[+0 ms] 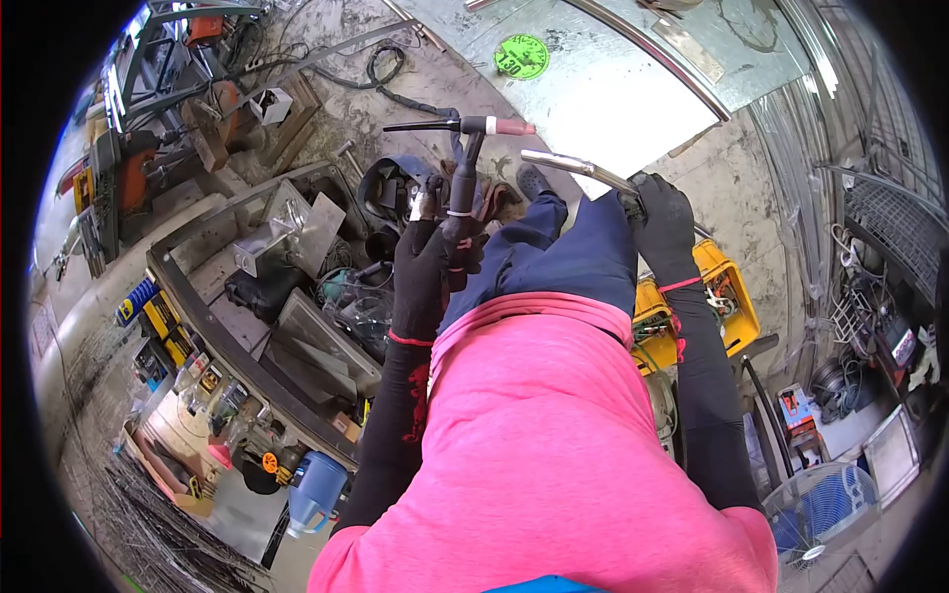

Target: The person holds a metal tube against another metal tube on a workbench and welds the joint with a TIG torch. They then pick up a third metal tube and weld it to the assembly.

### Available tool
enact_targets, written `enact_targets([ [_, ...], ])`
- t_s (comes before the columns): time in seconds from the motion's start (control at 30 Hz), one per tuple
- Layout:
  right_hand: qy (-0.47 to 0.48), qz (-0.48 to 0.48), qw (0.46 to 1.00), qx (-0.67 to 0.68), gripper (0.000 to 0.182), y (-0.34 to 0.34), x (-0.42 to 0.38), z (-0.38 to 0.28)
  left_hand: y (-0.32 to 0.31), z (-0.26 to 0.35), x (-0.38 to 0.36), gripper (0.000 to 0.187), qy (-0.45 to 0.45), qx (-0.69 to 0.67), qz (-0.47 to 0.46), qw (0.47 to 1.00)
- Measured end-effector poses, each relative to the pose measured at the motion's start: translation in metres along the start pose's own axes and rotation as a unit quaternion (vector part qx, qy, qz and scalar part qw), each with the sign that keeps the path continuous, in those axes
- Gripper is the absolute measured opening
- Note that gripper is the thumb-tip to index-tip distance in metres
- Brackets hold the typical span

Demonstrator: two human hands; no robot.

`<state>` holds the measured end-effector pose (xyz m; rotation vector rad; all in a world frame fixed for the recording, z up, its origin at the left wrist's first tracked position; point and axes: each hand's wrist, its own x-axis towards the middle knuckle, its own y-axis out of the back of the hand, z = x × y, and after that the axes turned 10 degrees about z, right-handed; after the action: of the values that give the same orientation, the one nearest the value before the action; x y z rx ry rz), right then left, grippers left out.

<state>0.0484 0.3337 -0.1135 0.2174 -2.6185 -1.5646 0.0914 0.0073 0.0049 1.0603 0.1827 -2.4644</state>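
Note:
My left hand [425, 272], in a black glove, is closed around the handle of a TIG welding torch [467, 178]. The torch stands upright, its black back cap pointing left and its pink nozzle pointing right. On the other side, my right hand [664, 222], also black-gloved, grips a shiny, slightly bent metal tube [578, 165]. The tube reaches left from my fist, and its free end lies below and right of the nozzle, apart from it. Both hands are out in front of my thighs.
A metal worktable [633, 109] with a green round sticker [521, 57] is ahead. A dark-framed bin [213, 316] of metal parts stands at the left. By my right leg are yellow crates [729, 296]. A fan [820, 509] stands lower right; a cable [386, 69] crosses the floor.

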Motion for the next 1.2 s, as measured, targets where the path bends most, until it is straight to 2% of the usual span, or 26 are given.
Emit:
enact_targets([
  [0.3,0.027,0.024,0.999,0.012,0.032,-0.001,0.002,0.003,0.011,-0.017,-0.005,0.034,0.035,0.085,0.004,0.996],
  [0.4,0.036,0.019,0.998,0.05,0.03,-0.003,-0.002,0.015,0.016,-0.029,0.0,0.035,0.003,0.065,0.024,0.998],
  [0.43,0.041,0.033,0.998,0.037,0.03,0.001,-0.003,0.016,0.016,-0.025,0.0,0.035,-0.008,0.055,0.011,0.998],
  [0.5,0.074,0.096,0.993,-0.002,0.028,0.022,-0.01,0.015,0.021,-0.015,-0.003,0.037,-0.005,0.021,0.075,0.997],
  [0.57,-0.073,0.107,0.975,0.181,0.029,0.054,-0.01,0.003,0.034,-0.008,0.002,0.051,-0.039,-0.046,0.026,0.998],
  [0.6,-0.134,0.126,0.963,0.196,0.029,0.066,-0.011,0.006,0.036,-0.011,0.007,0.051,-0.05,-0.061,0.003,0.997],
  [0.63,-0.233,0.106,0.934,0.247,0.033,0.096,-0.004,-0.007,0.039,-0.016,0.012,0.049,-0.099,-0.108,0.036,0.989],
  [0.67,-0.253,0.136,0.934,0.211,0.033,0.118,0.007,-0.009,0.041,-0.018,0.016,0.047,-0.144,-0.154,0.074,0.975],
  [0.7,-0.274,0.161,0.932,0.177,0.034,0.134,0.015,-0.008,0.042,-0.014,0.017,0.047,-0.151,-0.164,0.064,0.973],
  [0.73,-0.239,0.225,0.918,0.223,0.034,0.142,0.023,0.003,0.044,-0.012,0.017,0.045,-0.156,-0.15,0.07,0.974],
  [0.77,-0.243,0.252,0.905,0.242,0.031,0.152,0.033,0.016,0.047,-0.009,0.017,0.043,-0.161,-0.136,0.079,0.974],
  [0.83,-0.218,0.282,0.914,0.192,0.031,0.173,0.058,0.038,0.046,-0.006,0.018,0.038,-0.165,-0.109,0.078,0.977],
  [0.93,-0.197,0.313,0.921,0.124,0.031,0.182,0.111,0.079,0.028,-0.001,0.012,0.03,-0.155,-0.176,0.089,0.968],
  [0.97,-0.194,0.314,0.921,0.128,0.031,0.185,0.129,0.089,0.022,-0.001,0.009,0.026,-0.142,-0.176,0.108,0.968],
  [1.03,-0.181,0.274,0.944,0.018,0.036,0.187,0.17,0.109,0.01,-0.002,0.004,0.021,-0.134,-0.176,0.13,0.966],
  [1.1,-0.175,0.251,0.952,0.014,0.038,0.175,0.212,0.136,-0.002,-0.011,-0.002,0.016,-0.065,-0.241,0.139,0.958],
  [1.13,-0.171,0.229,0.958,0.004,0.04,0.172,0.231,0.142,0.0,-0.014,-0.007,0.032,-0.042,-0.249,0.126,0.959],
  [1.2,-0.141,0.204,0.969,-0.014,0.041,0.169,0.265,0.151,-0.013,-0.018,-0.021,0.029,-0.058,-0.235,0.15,0.958],
])
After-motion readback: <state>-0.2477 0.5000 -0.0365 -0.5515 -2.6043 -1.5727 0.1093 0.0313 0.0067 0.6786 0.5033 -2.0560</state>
